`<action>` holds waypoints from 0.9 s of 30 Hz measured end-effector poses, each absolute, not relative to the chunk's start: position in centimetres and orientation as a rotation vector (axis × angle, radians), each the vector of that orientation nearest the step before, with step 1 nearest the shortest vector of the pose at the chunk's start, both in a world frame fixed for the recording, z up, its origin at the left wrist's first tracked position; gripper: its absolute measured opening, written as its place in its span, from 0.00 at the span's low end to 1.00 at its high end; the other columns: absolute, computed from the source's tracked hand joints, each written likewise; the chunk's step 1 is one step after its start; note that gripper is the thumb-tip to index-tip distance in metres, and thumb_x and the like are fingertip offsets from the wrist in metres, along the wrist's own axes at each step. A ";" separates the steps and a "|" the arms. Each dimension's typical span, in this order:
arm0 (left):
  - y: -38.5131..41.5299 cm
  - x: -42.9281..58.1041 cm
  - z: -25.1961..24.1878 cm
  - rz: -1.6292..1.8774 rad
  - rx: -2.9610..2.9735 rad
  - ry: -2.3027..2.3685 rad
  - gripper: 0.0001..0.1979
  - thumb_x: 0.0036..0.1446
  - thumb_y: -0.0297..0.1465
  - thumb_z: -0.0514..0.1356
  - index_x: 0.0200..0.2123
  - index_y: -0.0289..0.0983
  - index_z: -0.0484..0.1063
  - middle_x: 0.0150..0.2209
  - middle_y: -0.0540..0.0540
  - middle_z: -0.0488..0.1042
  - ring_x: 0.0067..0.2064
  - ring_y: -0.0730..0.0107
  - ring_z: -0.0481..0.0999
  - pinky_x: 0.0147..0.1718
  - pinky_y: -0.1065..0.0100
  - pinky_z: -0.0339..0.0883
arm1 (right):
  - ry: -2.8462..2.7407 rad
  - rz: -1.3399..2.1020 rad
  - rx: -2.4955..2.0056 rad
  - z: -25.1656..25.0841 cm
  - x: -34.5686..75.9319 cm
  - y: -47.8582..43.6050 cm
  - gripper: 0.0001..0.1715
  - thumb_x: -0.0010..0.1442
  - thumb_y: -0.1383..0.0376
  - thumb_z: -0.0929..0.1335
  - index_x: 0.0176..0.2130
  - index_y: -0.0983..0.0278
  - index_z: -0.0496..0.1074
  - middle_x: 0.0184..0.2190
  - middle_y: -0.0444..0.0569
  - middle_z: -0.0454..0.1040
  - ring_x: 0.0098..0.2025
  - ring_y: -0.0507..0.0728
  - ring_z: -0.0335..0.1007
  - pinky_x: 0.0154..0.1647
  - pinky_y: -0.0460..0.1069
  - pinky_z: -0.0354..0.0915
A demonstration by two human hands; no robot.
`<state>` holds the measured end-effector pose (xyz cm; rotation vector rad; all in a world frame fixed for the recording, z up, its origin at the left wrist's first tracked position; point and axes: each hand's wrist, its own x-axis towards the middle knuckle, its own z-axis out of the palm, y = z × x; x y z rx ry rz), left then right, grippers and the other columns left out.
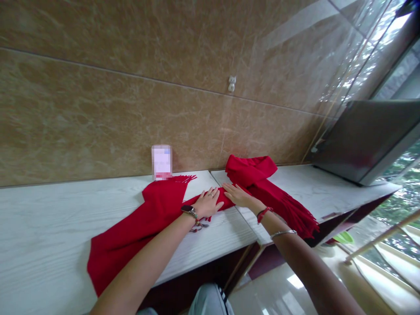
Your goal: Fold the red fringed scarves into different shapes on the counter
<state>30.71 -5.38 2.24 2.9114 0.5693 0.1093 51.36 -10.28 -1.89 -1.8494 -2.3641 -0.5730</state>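
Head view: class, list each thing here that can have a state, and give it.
Red fabric: partly folded, fringes loose
Left hand: open, palm down on fabric
Right hand: open, palm down on fabric
Watch: worn, screen dark
Pale panel: upright, surface blurred
Grey box: open or shut unclear

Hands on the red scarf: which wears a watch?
The left hand, with a dark-faced smartwatch at its wrist; the right hand has a red bracelet.

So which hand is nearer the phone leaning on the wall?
Left. The left hand rests in front and right of the phone; the right hand rests farther right.
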 end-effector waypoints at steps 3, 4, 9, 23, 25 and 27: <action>-4.7 28.8 3.5 0.100 2.852 0.565 0.32 0.63 0.44 0.38 0.63 0.29 0.43 0.64 0.36 0.41 0.65 0.56 0.38 0.58 0.50 0.39 | -2.374 -0.581 -1.841 -1.7 51.7 -10.4 0.21 0.63 0.69 0.55 0.53 0.68 0.65 0.57 0.62 0.61 0.59 0.64 0.55 0.53 0.65 0.58; -4.1 27.6 4.0 0.117 2.835 0.584 0.32 0.63 0.45 0.38 0.63 0.30 0.44 0.64 0.36 0.41 0.65 0.57 0.38 0.58 0.50 0.40 | -2.341 -0.571 -1.851 -1.2 51.6 -10.3 0.21 0.63 0.68 0.55 0.53 0.68 0.64 0.57 0.61 0.61 0.59 0.64 0.55 0.53 0.65 0.57; 0.6 17.0 6.0 0.194 2.835 0.643 0.25 0.61 0.38 0.45 0.59 0.32 0.56 0.63 0.40 0.51 0.63 0.62 0.47 0.60 0.61 0.42 | -2.221 -0.397 -1.758 2.3 46.3 -9.0 0.26 0.64 0.61 0.56 0.58 0.69 0.58 0.59 0.61 0.58 0.61 0.63 0.50 0.59 0.64 0.51; 0.6 5.9 3.1 0.310 2.569 1.006 0.29 0.52 0.34 0.56 0.58 0.36 0.58 0.42 0.44 0.75 0.42 0.63 0.73 0.44 0.66 0.64 | -2.427 -0.030 -1.311 -1.8 32.8 -8.1 0.25 0.64 0.60 0.57 0.58 0.67 0.58 0.57 0.57 0.62 0.59 0.59 0.55 0.59 0.58 0.54; 0.8 6.4 3.6 0.324 2.530 1.061 0.30 0.51 0.29 0.55 0.58 0.36 0.58 0.40 0.44 0.75 0.39 0.64 0.74 0.41 0.67 0.64 | -2.398 -0.030 -1.325 -2.0 33.0 -8.2 0.25 0.64 0.60 0.57 0.58 0.67 0.59 0.57 0.58 0.62 0.59 0.59 0.55 0.59 0.58 0.54; 1.3 5.8 4.5 0.366 2.487 1.098 0.30 0.49 0.26 0.54 0.57 0.35 0.60 0.42 0.45 0.75 0.39 0.65 0.74 0.41 0.69 0.64 | -2.365 -0.023 -1.333 -2.1 33.1 -8.4 0.26 0.63 0.60 0.57 0.58 0.68 0.58 0.57 0.58 0.62 0.59 0.59 0.56 0.58 0.58 0.55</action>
